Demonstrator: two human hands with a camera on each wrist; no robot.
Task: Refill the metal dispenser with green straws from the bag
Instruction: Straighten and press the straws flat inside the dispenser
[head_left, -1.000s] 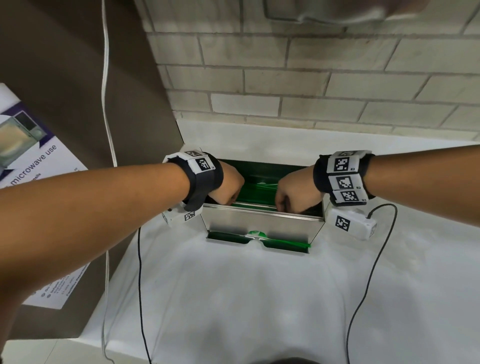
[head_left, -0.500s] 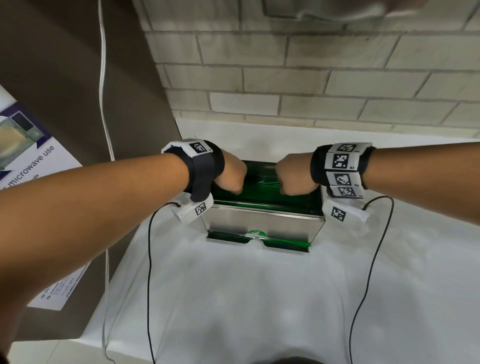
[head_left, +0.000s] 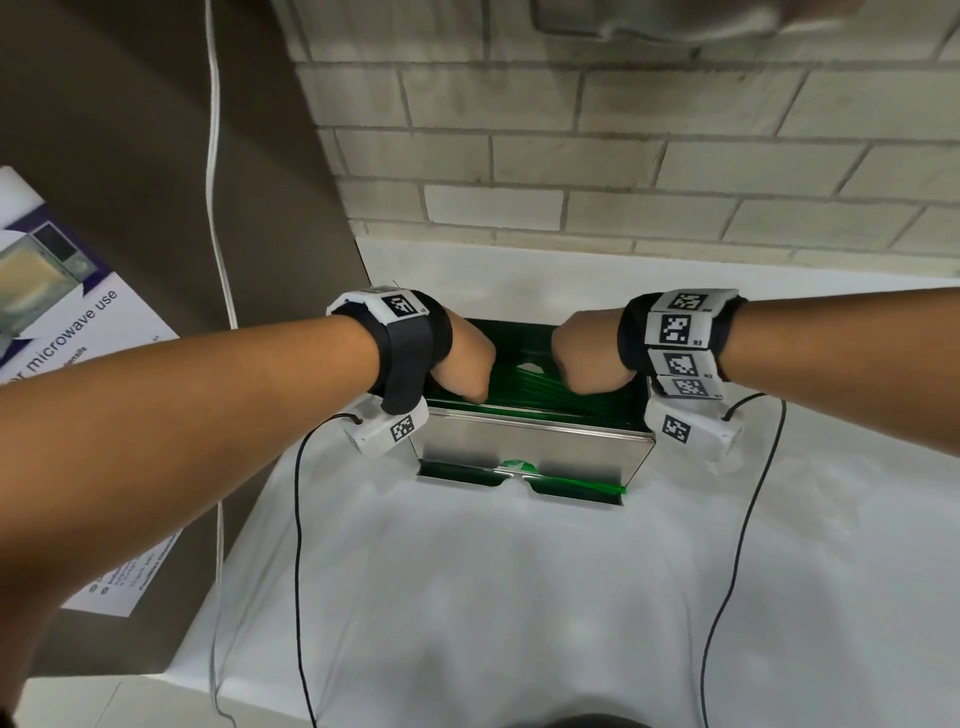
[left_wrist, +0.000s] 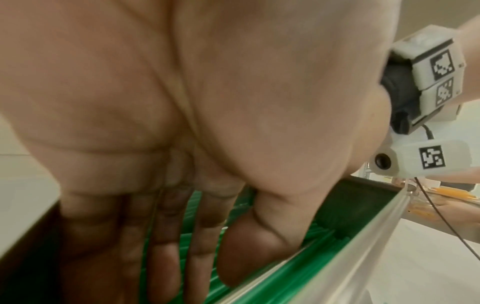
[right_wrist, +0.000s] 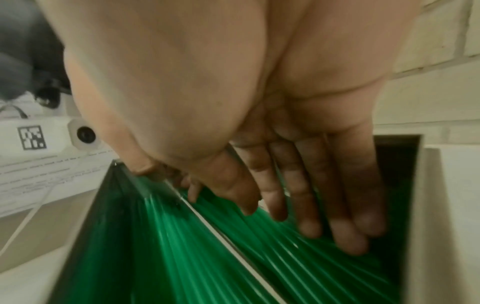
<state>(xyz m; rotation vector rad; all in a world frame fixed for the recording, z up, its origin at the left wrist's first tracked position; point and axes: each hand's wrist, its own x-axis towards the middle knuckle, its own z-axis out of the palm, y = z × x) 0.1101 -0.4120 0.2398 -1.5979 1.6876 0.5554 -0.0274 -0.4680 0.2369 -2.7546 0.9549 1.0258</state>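
The metal dispenser (head_left: 530, 441) stands on the white counter against the brick wall, its top open and filled with green straws (head_left: 524, 387). More green straws lie in its bottom tray (head_left: 571, 486). My left hand (head_left: 462, 364) reaches into the left end of the open top. In the left wrist view its straight fingers (left_wrist: 166, 257) press down on the straws (left_wrist: 215, 275), just behind the front wall (left_wrist: 350, 257). My right hand (head_left: 587, 361) reaches into the right end, its straight fingers (right_wrist: 324, 216) lying on the straws (right_wrist: 182, 257). No bag is in view.
A brick wall (head_left: 623, 156) rises just behind the dispenser. To the left are a dark panel (head_left: 156, 182), a hanging white cable (head_left: 215, 182) and a microwave poster (head_left: 62, 322). Black wrist cables (head_left: 298, 519) trail over the white counter (head_left: 493, 597) in front.
Both hands have moved from the dispenser's front rim up and back over the middle of the open top. In the last half second they have hardly shifted.
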